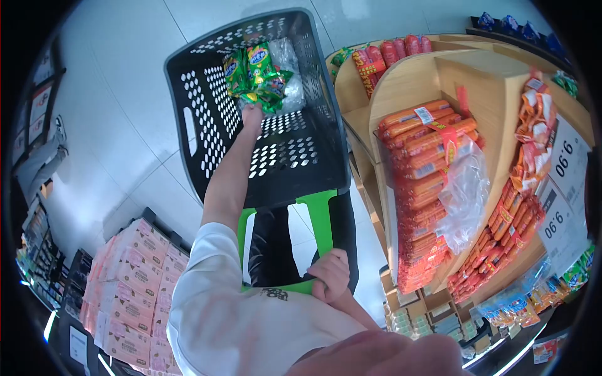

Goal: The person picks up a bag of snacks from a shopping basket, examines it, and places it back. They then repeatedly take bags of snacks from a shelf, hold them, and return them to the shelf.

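A black perforated shopping cart basket point(216, 147) with a green frame point(321, 219) stands in front of me. Several green snack packets point(258, 62) lie at its far end beside a clear plastic bag point(290, 75). One arm reaches down into the basket, and my left hand point(253, 117) is at the lower edge of the green packets, its fingers closed and partly hidden by them. My right hand point(330, 274) is wrapped round the green handle of the cart near my body.
Wooden shelving point(401, 81) on the right holds stacked red sausage packs point(417, 188), a hanging plastic bag point(464, 194) and price signs point(561, 225). Pink cartons point(135, 294) are stacked at lower left. A person's legs point(41, 166) show at far left on the tiled floor point(119, 100).
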`<state>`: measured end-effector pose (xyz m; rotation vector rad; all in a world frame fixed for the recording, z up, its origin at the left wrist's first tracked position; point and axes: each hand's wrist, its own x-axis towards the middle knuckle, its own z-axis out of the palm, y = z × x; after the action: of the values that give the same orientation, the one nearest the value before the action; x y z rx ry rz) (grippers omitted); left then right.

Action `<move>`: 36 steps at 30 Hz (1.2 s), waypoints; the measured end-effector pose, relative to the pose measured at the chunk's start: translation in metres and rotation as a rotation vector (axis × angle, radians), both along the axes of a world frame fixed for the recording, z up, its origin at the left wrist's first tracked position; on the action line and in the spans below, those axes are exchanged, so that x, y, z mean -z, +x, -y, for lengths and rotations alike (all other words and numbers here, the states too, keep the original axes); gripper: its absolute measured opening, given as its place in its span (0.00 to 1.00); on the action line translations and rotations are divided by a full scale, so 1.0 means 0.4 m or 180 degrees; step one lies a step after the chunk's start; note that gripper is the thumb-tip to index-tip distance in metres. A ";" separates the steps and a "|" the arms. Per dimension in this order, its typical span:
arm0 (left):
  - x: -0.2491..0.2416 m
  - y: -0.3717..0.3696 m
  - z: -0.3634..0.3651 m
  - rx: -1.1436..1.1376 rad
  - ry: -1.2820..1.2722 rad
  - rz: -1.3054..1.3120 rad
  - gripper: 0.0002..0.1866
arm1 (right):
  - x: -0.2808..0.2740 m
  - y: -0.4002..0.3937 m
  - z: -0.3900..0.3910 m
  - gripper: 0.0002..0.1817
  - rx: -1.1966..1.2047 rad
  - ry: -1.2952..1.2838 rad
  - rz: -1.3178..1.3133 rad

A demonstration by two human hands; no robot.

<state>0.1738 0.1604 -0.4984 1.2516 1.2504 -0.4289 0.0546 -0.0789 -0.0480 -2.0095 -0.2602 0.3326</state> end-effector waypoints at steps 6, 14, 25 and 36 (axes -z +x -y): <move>-0.347 -0.037 -0.082 0.1636 0.0743 0.0326 0.10 | -0.026 0.006 -0.005 0.11 0.0094 0.0014 0.0093; -1.063 -0.004 -0.049 0.1179 -0.0053 0.1660 0.05 | -0.068 0.014 0.021 0.13 -0.0139 0.0312 -0.1161; -1.644 -0.121 0.162 0.1603 -0.1095 0.3288 0.02 | -0.451 0.182 0.083 0.27 0.1103 0.4543 -0.1900; -1.548 -0.206 0.363 0.3469 -0.1387 0.2647 0.17 | -0.647 0.176 0.478 0.22 0.2474 0.3604 0.0070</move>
<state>0.0913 0.0152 0.1208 1.4069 -0.2998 -0.7792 0.1251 -0.2700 0.2106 -0.8677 0.2888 -0.2990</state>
